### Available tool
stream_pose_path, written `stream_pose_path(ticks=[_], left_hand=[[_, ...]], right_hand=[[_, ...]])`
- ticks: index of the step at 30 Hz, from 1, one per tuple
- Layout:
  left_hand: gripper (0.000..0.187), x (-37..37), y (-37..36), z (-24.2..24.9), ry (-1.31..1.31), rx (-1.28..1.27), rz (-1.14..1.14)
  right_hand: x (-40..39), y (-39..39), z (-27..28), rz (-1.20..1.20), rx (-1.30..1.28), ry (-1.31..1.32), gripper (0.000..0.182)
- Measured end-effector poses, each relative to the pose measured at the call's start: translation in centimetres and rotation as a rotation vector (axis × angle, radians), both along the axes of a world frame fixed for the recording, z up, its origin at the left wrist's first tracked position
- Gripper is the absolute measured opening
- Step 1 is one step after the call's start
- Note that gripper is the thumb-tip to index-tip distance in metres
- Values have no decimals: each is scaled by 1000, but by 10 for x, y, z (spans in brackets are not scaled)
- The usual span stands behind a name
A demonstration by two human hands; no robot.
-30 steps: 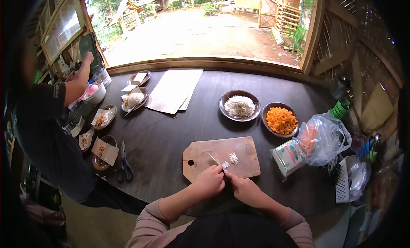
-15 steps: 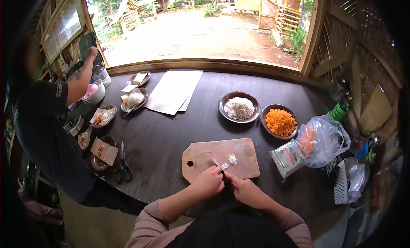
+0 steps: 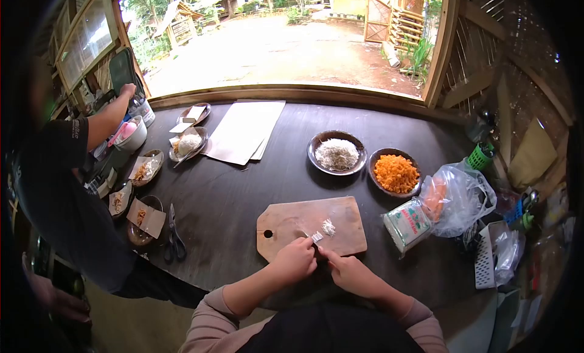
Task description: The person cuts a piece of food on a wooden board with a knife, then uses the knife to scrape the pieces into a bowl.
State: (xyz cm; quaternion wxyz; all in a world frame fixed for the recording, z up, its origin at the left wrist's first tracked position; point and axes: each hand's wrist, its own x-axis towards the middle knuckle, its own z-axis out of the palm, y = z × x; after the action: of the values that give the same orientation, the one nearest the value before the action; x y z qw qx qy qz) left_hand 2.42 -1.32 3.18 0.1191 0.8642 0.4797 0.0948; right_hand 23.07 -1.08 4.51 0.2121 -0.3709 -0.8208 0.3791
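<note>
Both hands are working at the near edge of the wooden cutting board, probably so the cut bits are landing on it. The left hand is curled closed around a small knife; the right hand is pinching something white at its fingertips, too small to name. A little chopped pile is sitting mid-board. Toward the far edge of the table, one bowl is holding shredded white stuff, and the bowl beside it is holding diced orange cubes. A plastic bag is slumping at the right edge.
</note>
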Motion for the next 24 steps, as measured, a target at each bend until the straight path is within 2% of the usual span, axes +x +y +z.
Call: stream_pose_path(ticks=[3, 5, 7, 9, 13, 16, 19, 22, 24], left_hand=[[23, -1, -1, -1, 17, 29, -21], [22, -2, -1, -11, -63, 177, -28], [22, -1, -1, -10, -58, 167, -13], [22, -1, -2, -11, -57, 155, -2], [23, -1, 0, -9, -45, 123, 13], [23, -2, 1, -11, -52, 125, 14], [23, -2, -1, -10, -69, 133, 15], [23, -2, 0, -9, -48, 137, -4], [23, -1, 0, -6, -25, 134, -20]], right_hand=[[5, -2, 14, 11, -98, -13, 45], [6, -2, 11, 20, -89, 7, 46], [3, -1, 2, 30, -78, 26, 48], [-1, 1, -16, 16, 58, 22, 49], [-2, 4, -18, 10, 87, -8, 48], [6, 1, 8, 28, 12, 55, 47], [8, -2, 22, 20, -131, -88, 44], [8, -1, 10, 28, -116, -33, 47], [2, 1, -10, 19, 37, 77, 48]])
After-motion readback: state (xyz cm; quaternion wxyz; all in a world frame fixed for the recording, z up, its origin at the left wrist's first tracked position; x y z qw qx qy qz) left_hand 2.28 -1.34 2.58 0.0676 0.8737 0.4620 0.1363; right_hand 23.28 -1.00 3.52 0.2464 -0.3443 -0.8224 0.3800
